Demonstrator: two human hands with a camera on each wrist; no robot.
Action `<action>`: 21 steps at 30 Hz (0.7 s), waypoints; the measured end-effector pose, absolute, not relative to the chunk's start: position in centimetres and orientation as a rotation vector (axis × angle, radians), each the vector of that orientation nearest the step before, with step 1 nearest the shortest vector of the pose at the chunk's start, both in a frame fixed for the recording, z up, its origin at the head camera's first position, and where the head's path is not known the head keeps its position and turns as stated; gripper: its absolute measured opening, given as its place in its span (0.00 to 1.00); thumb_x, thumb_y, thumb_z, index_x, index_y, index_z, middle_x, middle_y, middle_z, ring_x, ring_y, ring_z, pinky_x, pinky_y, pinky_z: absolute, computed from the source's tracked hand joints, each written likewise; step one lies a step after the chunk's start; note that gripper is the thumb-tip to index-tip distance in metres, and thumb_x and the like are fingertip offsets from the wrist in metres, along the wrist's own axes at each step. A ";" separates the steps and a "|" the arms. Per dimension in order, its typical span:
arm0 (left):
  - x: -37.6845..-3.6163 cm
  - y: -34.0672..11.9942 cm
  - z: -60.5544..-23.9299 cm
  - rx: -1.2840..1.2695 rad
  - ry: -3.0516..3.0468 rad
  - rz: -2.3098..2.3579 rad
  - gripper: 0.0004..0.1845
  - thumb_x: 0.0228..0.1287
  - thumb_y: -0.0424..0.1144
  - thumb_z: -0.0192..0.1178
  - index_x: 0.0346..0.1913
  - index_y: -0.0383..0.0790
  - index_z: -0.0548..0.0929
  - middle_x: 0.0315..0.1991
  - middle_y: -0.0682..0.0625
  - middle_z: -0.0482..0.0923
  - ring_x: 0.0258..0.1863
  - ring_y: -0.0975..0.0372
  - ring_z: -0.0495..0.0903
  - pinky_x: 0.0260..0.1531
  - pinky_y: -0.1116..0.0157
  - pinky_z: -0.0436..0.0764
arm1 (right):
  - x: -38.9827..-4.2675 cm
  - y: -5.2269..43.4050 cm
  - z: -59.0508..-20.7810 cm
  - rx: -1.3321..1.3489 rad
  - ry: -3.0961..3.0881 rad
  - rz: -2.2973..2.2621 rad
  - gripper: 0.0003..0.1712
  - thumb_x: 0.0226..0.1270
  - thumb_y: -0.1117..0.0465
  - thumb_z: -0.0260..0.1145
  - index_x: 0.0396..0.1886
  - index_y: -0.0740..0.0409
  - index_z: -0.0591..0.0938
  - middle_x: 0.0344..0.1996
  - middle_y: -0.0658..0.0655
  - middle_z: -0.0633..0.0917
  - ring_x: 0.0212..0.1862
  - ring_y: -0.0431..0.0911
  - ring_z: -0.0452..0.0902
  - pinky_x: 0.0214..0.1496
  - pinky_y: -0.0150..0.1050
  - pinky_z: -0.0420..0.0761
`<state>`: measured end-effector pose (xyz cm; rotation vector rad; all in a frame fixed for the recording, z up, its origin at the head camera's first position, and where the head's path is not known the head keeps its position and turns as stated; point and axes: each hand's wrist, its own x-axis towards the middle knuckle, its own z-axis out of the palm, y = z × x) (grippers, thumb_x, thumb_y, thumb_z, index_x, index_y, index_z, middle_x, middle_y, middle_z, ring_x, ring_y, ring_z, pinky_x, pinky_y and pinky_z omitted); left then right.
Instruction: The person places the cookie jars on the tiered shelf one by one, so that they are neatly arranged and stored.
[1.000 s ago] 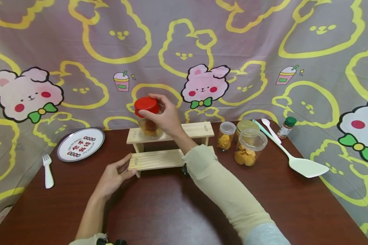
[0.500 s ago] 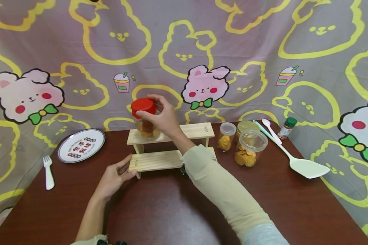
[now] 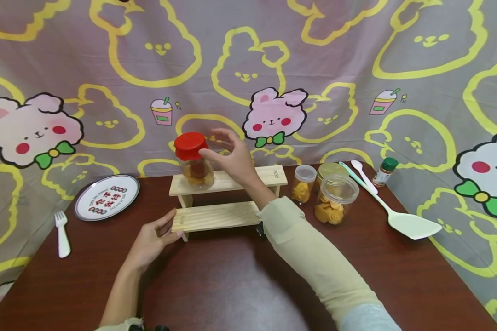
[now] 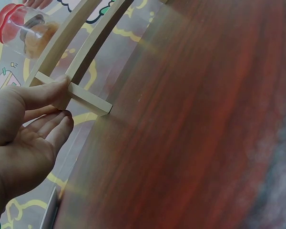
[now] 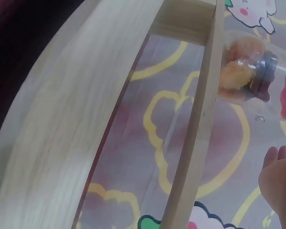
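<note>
A clear jar with a red lid (image 3: 190, 143) stands upright on the left end of the upper board of a two-step wooden rack (image 3: 217, 216). Brownish and yellow contents show through its wall. My right hand (image 3: 237, 158) is just right of the jar, fingers spread and relaxed, holding nothing; in the right wrist view a gap separates this hand (image 5: 279, 183) from the jar (image 5: 245, 71). With my left hand (image 3: 151, 241) I grip the left end of the rack's lower board. The left wrist view shows that hand's thumb and fingers (image 4: 59, 126) pinching the wood.
Right of the rack stand a small tub (image 3: 303, 184), an open jar of biscuits (image 3: 333, 209) and a gold-lidded jar (image 3: 330, 169). Farther right are a spatula (image 3: 412, 225), a white spoon (image 3: 363, 177) and a green-capped bottle (image 3: 384, 172). A plate (image 3: 107, 197) and fork (image 3: 63, 234) lie left.
My right hand has let go of the red-lidded jar and moved a little right. Before that, the jar shifted slightly left on the upper board. My left hand keeps its grip on the rack.
</note>
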<state>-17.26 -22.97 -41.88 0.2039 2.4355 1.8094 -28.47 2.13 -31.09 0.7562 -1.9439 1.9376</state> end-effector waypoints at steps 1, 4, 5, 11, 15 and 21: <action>-17.3 -23.0 -41.9 0.204 2.438 1.809 0.38 0.67 0.29 0.67 0.75 0.25 0.61 0.76 0.38 0.57 0.74 0.49 0.58 0.59 0.79 0.68 | -28.5 2.3 -31.2 0.761 -1.944 1.927 0.30 0.61 0.63 0.77 0.62 0.62 0.78 0.55 0.55 0.83 0.58 0.49 0.79 0.64 0.45 0.79; -17.2 -23.0 -41.9 0.197 2.438 1.808 0.38 0.66 0.29 0.67 0.75 0.25 0.61 0.76 0.38 0.57 0.74 0.50 0.58 0.59 0.79 0.68 | -28.4 2.7 -31.4 0.772 -1.947 1.914 0.29 0.61 0.64 0.77 0.61 0.63 0.78 0.56 0.57 0.83 0.58 0.46 0.78 0.65 0.46 0.78; -17.2 -23.0 -41.9 0.196 2.438 1.809 0.38 0.66 0.29 0.67 0.75 0.25 0.61 0.76 0.38 0.57 0.74 0.50 0.58 0.59 0.79 0.68 | -28.4 2.9 -31.5 0.778 -1.944 1.907 0.29 0.61 0.64 0.77 0.61 0.64 0.78 0.57 0.58 0.83 0.59 0.46 0.77 0.65 0.47 0.78; -17.1 -23.1 -41.9 0.203 2.450 1.787 0.38 0.67 0.29 0.67 0.75 0.26 0.61 0.77 0.38 0.57 0.74 0.50 0.58 0.59 0.80 0.69 | -27.9 4.5 -32.2 0.773 -1.978 1.857 0.29 0.61 0.65 0.77 0.61 0.67 0.78 0.58 0.60 0.82 0.60 0.47 0.77 0.65 0.45 0.78; -17.2 -23.0 -41.9 0.202 2.475 1.758 0.38 0.67 0.30 0.67 0.75 0.27 0.61 0.77 0.39 0.57 0.73 0.50 0.59 0.59 0.79 0.69 | -27.4 6.1 -32.4 0.767 -2.004 1.835 0.29 0.61 0.66 0.76 0.61 0.68 0.78 0.57 0.59 0.82 0.60 0.47 0.77 0.65 0.45 0.78; -17.3 -23.0 -42.0 0.201 2.470 1.762 0.38 0.67 0.30 0.67 0.75 0.27 0.61 0.77 0.38 0.56 0.74 0.50 0.58 0.60 0.77 0.68 | -26.9 8.1 -32.4 0.748 -2.028 1.802 0.29 0.62 0.65 0.76 0.62 0.66 0.78 0.58 0.59 0.83 0.61 0.48 0.76 0.65 0.42 0.78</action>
